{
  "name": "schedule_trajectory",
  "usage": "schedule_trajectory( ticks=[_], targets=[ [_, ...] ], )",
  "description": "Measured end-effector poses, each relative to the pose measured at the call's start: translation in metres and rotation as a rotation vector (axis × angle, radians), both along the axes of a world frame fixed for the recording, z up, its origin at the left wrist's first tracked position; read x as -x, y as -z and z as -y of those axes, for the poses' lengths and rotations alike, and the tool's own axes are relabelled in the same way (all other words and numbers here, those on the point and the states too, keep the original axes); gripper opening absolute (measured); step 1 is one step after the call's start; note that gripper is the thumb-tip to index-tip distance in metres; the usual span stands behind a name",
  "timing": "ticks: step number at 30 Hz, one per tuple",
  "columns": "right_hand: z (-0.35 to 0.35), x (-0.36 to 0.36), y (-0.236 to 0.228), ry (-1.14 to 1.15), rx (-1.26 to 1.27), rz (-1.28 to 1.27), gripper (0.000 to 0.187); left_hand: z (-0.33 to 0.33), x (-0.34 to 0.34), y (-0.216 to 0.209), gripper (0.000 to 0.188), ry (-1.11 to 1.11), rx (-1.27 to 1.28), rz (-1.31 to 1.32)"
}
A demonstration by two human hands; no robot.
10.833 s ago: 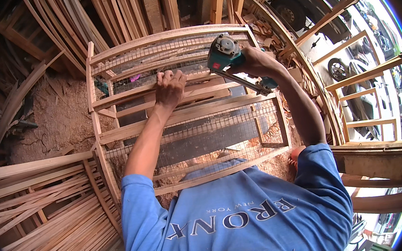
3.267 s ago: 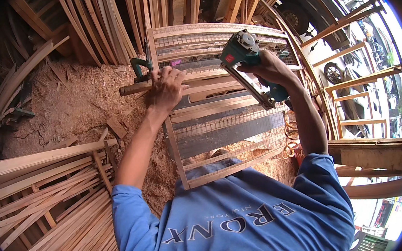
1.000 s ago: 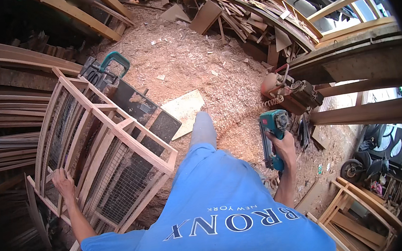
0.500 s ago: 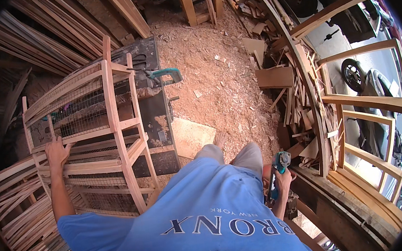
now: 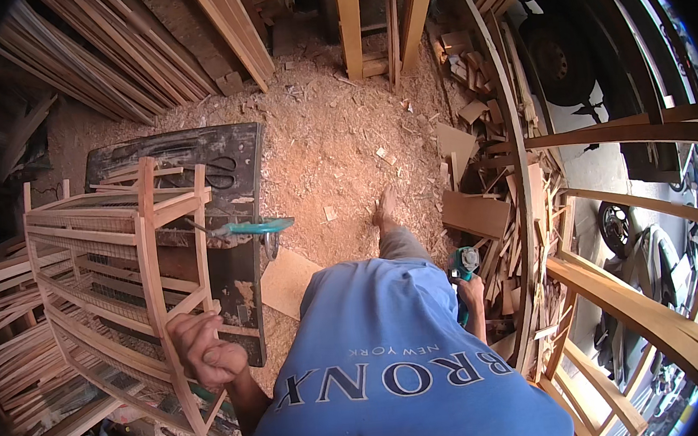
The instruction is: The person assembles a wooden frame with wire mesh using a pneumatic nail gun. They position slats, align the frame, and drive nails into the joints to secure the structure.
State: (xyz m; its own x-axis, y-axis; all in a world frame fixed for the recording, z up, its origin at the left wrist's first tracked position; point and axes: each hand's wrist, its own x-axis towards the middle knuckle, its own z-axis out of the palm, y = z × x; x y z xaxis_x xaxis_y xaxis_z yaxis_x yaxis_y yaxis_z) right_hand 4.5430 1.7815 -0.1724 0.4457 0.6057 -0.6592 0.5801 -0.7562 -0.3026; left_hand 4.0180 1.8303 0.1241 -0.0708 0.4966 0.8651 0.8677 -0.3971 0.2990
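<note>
My left hand (image 5: 209, 351) is closed with its fingers curled in, beside the near upright of a wooden frame (image 5: 152, 262). Whether anything sits inside those fingers is hidden. The frame has slatted tiers lined with wire mesh and stands upright to my left. Down by my right side, my right hand (image 5: 472, 292) grips a teal hand-held power tool (image 5: 464, 262) with a rounded grey head. My body hides much of that tool, so its exact kind is unclear. Beyond the frame, a teal-handled tool (image 5: 253, 227) and black-handled shears (image 5: 220, 173) rest on a dark board (image 5: 233, 145).
Sawdust and wood chips cover the floor (image 5: 336, 169). Long strips of wood (image 5: 107, 56) lean at the far left, with more stacked (image 5: 0, 344) at the left. Offcuts (image 5: 483, 213) pile up on the right beside a wooden rail (image 5: 524, 201). A motorcycle (image 5: 652, 264) stands beyond.
My left hand has let go of the frame's slat and moved toward me, closing. The view has shifted, and a bare foot now shows farther forward. The power tool stays in my right hand.
</note>
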Motion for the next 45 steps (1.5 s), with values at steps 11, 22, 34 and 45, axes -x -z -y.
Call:
schedule_trajectory(
  ticks=[11,22,34,45],
  targets=[
    [-0.275,-0.047,-0.068,0.202,-0.325,-0.045,0.047,-0.392,-0.174,0.118,0.057,0.564,0.715,0.269],
    [-0.411,0.117,-0.124,1.631,-1.38,0.423,0.032,-0.642,-0.237,0.236,0.055,1.502,1.464,-0.211],
    [-0.496,0.49,-0.183,2.001,-1.434,0.804,0.029,-0.647,-0.245,0.246,0.05,2.074,1.395,-0.679],
    [-0.587,0.684,-0.239,1.836,-1.345,1.53,0.025,-0.513,-0.113,0.239,0.059,2.667,0.625,-2.397]
  ],
)
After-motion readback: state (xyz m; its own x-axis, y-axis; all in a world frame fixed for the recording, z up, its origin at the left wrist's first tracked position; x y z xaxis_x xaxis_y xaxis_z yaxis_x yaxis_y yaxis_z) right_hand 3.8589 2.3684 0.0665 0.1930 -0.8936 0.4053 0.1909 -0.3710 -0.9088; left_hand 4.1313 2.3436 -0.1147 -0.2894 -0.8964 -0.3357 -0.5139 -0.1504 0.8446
